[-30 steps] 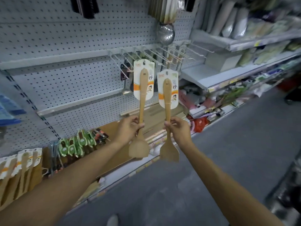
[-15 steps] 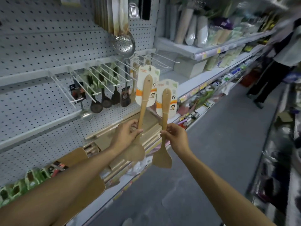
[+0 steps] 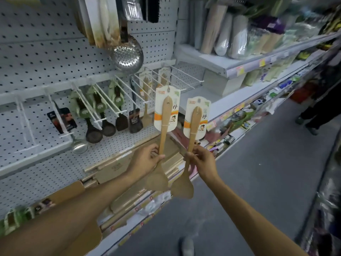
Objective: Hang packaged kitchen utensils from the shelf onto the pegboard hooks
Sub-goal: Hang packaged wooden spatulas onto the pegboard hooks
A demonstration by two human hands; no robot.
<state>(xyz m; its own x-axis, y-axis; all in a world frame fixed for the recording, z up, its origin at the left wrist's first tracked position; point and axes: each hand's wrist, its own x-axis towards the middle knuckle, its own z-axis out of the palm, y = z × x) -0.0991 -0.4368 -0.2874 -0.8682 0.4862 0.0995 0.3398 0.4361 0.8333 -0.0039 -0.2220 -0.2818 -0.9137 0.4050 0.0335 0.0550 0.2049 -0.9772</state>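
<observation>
Viewing from the head camera: the left hand point(image 3: 145, 159) grips the handle of the left spatula point(image 3: 163, 137), fingers curled round the shaft just above the blade. The right hand point(image 3: 202, 160) pinches the handle of the right spatula point(image 3: 191, 145) at the same height. Both spatulas are held in the air in front of the pegboard hooks point(image 3: 147, 85), near them but not touching.

Orientation: each spatula's long axis runs close to vertical, blade down, handle tip and backing card point(image 3: 167, 108) up. The left spatula leans slightly right at the top.

Risk: each card's hang hole appears small, though blur makes its exact outline uncertain. Missing the hook tip would likely bend or tear the card. Gripping low on the handle leaves the card end free to sway, which could cause such a miss. The two blades sit just beside each other and may knock together.
</observation>
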